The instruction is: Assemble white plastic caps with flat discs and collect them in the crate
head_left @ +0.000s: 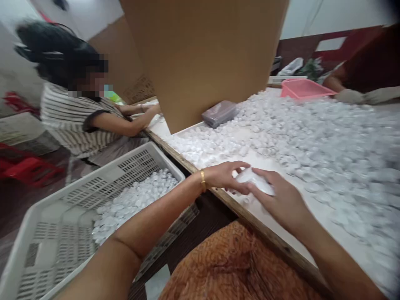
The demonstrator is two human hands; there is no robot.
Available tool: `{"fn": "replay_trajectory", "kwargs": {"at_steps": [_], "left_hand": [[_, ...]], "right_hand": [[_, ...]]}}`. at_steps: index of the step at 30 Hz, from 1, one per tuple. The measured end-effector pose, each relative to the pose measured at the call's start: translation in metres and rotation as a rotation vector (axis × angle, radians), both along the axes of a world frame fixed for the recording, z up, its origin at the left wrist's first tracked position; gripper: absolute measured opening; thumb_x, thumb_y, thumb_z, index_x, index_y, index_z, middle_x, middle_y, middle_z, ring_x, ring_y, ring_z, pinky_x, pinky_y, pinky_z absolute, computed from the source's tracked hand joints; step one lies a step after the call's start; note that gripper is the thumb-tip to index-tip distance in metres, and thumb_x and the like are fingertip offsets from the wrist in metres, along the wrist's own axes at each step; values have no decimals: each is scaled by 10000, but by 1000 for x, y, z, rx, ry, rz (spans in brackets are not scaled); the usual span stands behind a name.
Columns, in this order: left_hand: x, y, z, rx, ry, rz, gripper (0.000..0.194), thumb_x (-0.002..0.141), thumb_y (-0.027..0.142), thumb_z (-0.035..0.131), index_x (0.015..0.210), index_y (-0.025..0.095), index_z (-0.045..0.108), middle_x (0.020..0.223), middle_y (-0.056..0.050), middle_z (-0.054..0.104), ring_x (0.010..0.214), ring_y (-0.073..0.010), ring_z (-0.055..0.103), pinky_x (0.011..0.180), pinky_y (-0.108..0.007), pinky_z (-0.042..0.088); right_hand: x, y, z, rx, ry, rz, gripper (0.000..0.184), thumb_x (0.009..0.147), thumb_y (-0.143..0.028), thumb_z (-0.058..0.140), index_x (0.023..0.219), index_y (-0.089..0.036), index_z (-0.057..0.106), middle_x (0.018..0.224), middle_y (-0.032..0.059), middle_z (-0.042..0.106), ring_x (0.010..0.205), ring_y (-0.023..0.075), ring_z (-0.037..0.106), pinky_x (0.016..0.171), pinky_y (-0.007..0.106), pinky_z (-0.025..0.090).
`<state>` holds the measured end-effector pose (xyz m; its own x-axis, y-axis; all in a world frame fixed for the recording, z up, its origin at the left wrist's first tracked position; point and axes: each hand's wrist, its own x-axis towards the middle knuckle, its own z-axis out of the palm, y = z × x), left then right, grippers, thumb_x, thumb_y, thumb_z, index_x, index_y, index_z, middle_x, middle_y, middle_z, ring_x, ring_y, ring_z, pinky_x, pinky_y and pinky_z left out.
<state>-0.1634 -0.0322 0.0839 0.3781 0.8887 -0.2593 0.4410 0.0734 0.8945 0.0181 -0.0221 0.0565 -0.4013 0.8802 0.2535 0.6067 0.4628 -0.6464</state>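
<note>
My left hand point(223, 176), with a gold band at its wrist, curls its fingers and thumb around a glossy white piece point(255, 181) just above the table's near edge. From the other side, my right hand point(283, 200) grips the same piece between thumb and fingers. Its exact kind cannot be made out, as fingers cover part of it. Beyond my hands, many small white, roundish pieces point(312, 146) lie spread thickly over the white tabletop point(262, 164).
A pale slatted plastic crate point(40, 208), partly filled with white pieces, stands left of the wood-edged table. A large cardboard sheet point(212, 54) rises behind a clear-wrapped pack point(220, 113). A pink basket point(308, 88) sits farther back. Co-workers are at left and far right.
</note>
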Motion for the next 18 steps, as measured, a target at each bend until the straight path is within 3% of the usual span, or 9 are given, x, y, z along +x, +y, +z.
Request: {"fn": "replay_trajectory", "kwargs": {"at_steps": [6,9,11,14,16,18], "left_hand": [[-155,-88,1,-108,45,379,679,645,361,685,1258,218,428,939,-28,567,617,-83,521,477,-180,394],[-204,-126,-14,-153,40,617,712,642,436,682,1262,211,414,900,-20,585,617,-87,532,484,-175,384],[-220,-149,-32,-200,27,767,705,629,472,692,1236,234,425,903,-4,600,660,-96,559,540,-189,421],[-233,-174,-68,-288,49,942,671,611,554,678,1192,333,424,920,54,636,754,-131,611,668,-253,479],[-244,-179,-92,-324,100,1061,632,613,668,593,1167,438,393,864,129,651,760,-141,632,710,-293,494],[-253,-170,-110,-318,208,1065,649,610,717,540,1183,506,322,793,180,639,744,-126,632,716,-284,506]], "right_hand": [[-178,-26,-16,-195,179,512,436,788,-467,514,1133,-207,575,1099,62,622,1027,238,561,879,352,435],[-241,-42,-29,-336,210,582,541,806,-471,500,1207,-108,506,1140,92,608,1020,219,577,854,312,456],[-264,-53,-39,-428,199,577,577,823,-477,476,1257,-97,451,1190,98,579,1046,210,569,859,314,462],[-272,-62,-49,-497,145,584,634,729,-528,583,1229,-148,493,1213,60,570,1089,208,544,888,304,456],[-264,-60,-51,-448,126,616,597,721,-504,603,1210,-173,512,1204,16,579,1108,187,529,906,270,441],[-246,-55,-47,-414,100,594,511,756,-494,556,1179,-208,532,1147,-40,614,1053,162,564,875,251,459]]}}
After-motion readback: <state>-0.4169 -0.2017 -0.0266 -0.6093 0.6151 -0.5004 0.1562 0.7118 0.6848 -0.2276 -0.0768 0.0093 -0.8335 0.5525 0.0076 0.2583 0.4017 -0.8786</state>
